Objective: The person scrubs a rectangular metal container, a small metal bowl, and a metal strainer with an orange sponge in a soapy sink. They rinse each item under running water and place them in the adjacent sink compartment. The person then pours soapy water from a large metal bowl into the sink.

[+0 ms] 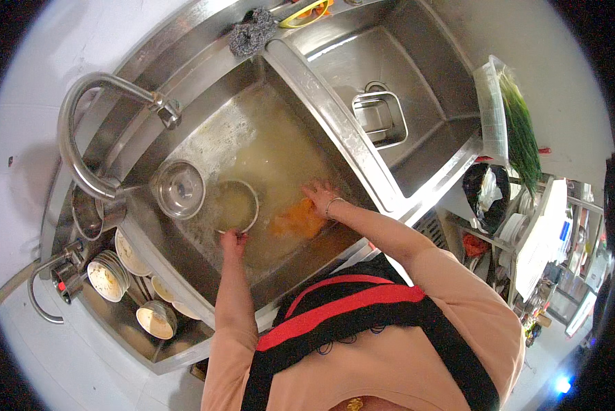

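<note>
Cloudy water fills the middle basin of a stainless steel sink (287, 267). My left hand (233, 244) grips the near rim of a round bowl (235, 205) that lies mostly under the water. To the right, my right hand (320, 199) dips into the water with its fingers spread, beside an orange cloth (300, 218). The cloth lies against that hand, and murk hides whether the palm presses on it. Left of the bowl, a clear round bowl or lid (180, 190) floats or rests near the basin wall.
A curved faucet (102, 82) arches over the left side. Stacked soiled bowls (107, 277) fill the left basin. A steel strainer basket (382, 119) sits in the right basin. Wire scourers (252, 32) lie on the back ledge. A basket with green vegetables (515, 123) stands right.
</note>
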The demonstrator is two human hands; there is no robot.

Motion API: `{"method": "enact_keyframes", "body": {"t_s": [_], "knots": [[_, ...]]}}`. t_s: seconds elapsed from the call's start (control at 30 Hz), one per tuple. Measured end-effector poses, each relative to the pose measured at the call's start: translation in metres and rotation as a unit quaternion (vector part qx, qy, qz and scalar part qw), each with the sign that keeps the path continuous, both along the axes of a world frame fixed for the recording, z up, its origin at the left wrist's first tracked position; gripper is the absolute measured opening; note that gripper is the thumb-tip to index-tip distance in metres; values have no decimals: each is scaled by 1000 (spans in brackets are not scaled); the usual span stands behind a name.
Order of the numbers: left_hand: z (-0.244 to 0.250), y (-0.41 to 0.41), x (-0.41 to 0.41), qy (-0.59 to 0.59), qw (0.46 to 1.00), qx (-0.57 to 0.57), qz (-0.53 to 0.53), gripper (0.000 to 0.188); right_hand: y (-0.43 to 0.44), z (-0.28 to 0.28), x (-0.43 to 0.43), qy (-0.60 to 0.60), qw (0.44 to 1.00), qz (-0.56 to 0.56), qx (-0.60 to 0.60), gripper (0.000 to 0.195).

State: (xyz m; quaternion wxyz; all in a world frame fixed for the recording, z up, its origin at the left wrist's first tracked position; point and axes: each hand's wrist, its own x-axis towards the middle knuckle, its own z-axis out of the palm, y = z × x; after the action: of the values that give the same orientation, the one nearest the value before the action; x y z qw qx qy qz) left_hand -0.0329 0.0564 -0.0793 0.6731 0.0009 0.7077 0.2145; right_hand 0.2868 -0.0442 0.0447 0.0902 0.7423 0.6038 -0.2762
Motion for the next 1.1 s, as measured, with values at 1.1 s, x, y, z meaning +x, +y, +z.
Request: {"method": "enact_keyframes", "body": {"t_s": [1.1], "knots": [[135,-77,75,40,976,54,-209,10,21,-36,-115,166,920,242,-259,21]]}}
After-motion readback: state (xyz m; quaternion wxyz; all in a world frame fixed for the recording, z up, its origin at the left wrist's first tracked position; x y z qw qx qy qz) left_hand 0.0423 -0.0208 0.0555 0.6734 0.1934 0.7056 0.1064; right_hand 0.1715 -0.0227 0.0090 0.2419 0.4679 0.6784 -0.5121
